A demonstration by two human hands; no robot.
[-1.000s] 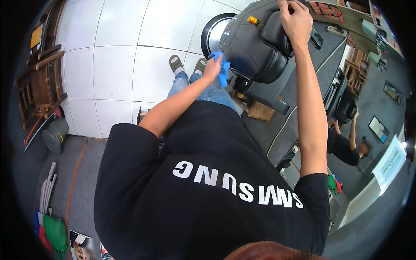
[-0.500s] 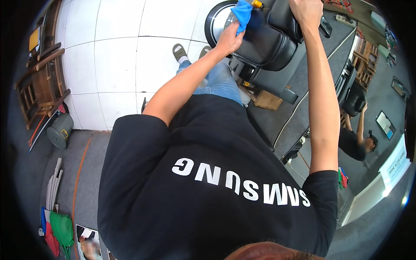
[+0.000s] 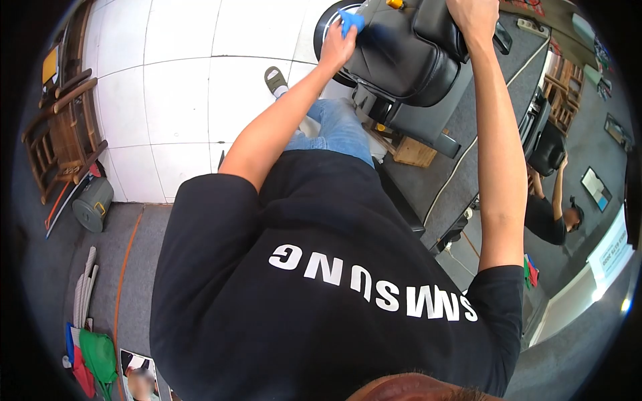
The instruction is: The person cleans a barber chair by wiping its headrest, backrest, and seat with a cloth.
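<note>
My left hand (image 3: pixel 339 48) is closed on a crumpled blue cloth (image 3: pixel 351 23), beside the left edge of a black padded barber chair (image 3: pixel 401 70). The chair's round base (image 3: pixel 326 37) with a shiny rim shows under that hand. Over at the chair's upper right, my right hand (image 3: pixel 475 20) grips its dark padded part; its fingertips are partly hidden and cut by the frame's top. A small yellow-orange piece (image 3: pixel 395 3) sits on the chair near the top edge.
White floor tiles (image 3: pixel 177 87) lie to the left, with a wooden chair (image 3: pixel 70 130) and a grey bin (image 3: pixel 93 204) beyond. A wooden block (image 3: pixel 414 152) and a white cable (image 3: pixel 447 184) lie right of my legs. A mirror (image 3: pixel 575 154) reflects me.
My left hand has moved left and slightly up with the blue cloth, from over the chair to its edge. My right hand has stayed in place.
</note>
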